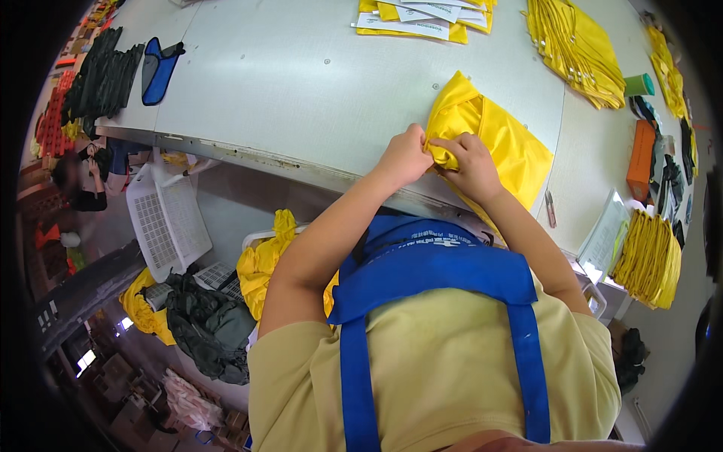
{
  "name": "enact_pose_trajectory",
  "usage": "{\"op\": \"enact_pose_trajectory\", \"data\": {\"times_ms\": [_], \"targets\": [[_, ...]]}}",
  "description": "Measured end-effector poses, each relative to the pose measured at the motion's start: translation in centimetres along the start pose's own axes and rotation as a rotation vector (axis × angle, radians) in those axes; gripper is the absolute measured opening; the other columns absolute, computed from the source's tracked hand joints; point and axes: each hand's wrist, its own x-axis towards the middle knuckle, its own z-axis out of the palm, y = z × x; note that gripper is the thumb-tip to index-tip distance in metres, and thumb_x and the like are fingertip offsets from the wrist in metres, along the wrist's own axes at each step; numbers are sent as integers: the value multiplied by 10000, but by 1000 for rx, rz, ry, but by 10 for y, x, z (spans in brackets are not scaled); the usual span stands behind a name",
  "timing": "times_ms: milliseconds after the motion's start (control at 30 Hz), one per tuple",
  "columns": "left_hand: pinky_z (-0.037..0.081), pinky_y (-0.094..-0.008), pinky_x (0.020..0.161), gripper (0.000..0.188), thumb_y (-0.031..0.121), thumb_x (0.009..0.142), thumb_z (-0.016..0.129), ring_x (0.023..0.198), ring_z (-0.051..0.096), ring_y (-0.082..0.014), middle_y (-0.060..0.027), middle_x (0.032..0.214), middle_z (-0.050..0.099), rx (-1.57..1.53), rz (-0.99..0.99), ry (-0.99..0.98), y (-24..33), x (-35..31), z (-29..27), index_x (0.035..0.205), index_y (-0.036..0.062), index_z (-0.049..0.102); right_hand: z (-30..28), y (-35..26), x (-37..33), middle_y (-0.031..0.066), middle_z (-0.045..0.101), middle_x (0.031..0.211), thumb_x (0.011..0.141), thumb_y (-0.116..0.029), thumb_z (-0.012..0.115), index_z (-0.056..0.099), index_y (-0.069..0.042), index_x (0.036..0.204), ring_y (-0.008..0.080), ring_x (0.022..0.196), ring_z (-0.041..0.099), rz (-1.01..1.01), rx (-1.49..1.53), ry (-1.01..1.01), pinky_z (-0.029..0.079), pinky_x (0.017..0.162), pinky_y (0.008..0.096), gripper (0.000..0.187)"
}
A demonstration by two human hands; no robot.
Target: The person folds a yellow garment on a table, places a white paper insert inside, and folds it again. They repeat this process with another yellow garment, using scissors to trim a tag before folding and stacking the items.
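Note:
A glossy yellow fabric piece (516, 147), which looks like a bag, lies on the pale worktable (301, 98) close to its front edge, one corner hanging over. At its left side my left hand (408, 156) is closed on the gathered edge. My right hand (471, 166) pinches a bunched fold of the same fabric, its fingertips almost meeting the left hand's. What exactly lies between the fingertips is hidden.
Flat yellow packs (414, 26) with white labels lie at the far side. A yellow fabric stack (576, 53), an orange box (642, 160) and small scissors (550, 209) are on the right. Dark fabric (102, 75) and a blue pouch (158, 71) lie left. A white basket (169, 218) stands below.

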Motion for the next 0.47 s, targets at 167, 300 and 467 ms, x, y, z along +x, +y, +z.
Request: {"op": "enact_pose_trajectory", "data": {"times_ms": [167, 300, 467], "targets": [[463, -323, 504, 302, 47, 827, 573, 546, 606, -190, -105, 654, 592, 12, 148, 98, -24, -4, 12, 1057, 26, 379, 3, 15, 6, 87, 556, 944, 744, -250, 692, 645, -180, 1137, 260, 933, 537, -57, -142, -290, 454, 805, 363, 401], [466, -336, 537, 291, 49, 836, 559, 563, 594, -206, -105, 640, 575, -87, 170, 109, -34, 0, 17, 1058, 33, 371, -7, 34, 32, 123, 573, 935, 829, -351, 622, 665, -141, 1079, 278, 945, 552, 144, 356, -576, 453, 821, 378, 330], [475, -391, 587, 299, 86, 839, 580, 639, 629, -262, -104, 697, 617, 42, 226, 82, -31, -6, 14, 1059, 58, 379, -5, 6, 34, 163, 608, 970, 836, -401, 629, 691, -163, 1012, 274, 979, 589, 93, -147, -562, 465, 840, 414, 303]]}}
